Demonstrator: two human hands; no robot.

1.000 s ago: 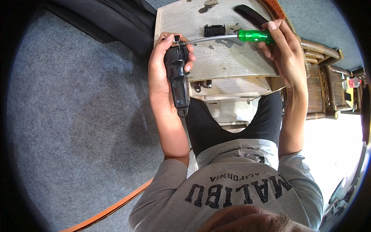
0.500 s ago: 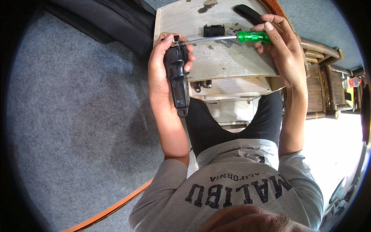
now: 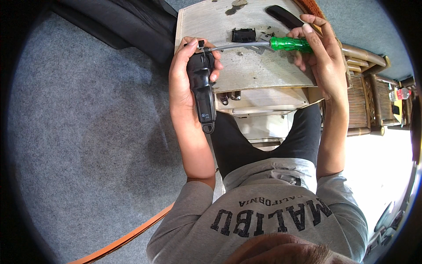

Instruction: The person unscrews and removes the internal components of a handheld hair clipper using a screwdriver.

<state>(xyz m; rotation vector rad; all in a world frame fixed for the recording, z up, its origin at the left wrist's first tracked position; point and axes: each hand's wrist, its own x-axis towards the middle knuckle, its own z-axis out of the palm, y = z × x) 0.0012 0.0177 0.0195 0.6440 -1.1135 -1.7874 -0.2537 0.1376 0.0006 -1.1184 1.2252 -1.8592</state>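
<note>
A black hair clipper (image 3: pixel 202 92) with a hanging loop at its lower end lies along my left palm. My left hand (image 3: pixel 179 66) is closed round its upper end, thumb on top and fingertips showing at the right side. The steel shaft of a screwdriver (image 3: pixel 281 43) reaches across to the clipper's head, its tip against it beside my left fingers; the exact contact is too small to make out. At the screwdriver's green handle, my right hand (image 3: pixel 323 53) holds it between thumb and fingers, with the index finger raised.
On the wooden table (image 3: pixel 263 72) lie a black plastic part (image 3: pixel 243 34), a toothed metal blade (image 3: pixel 259 49) and dark hair clippings. A long black piece (image 3: pixel 283 16) lies behind my right hand. Below the tabletop is an open shelf (image 3: pixel 263 97). Bamboo furniture (image 3: pixel 365 59) stands at right.
My right fingers have shifted their grip on the green handle, which has turned a little. The clipper and my left hand have hardly moved.
</note>
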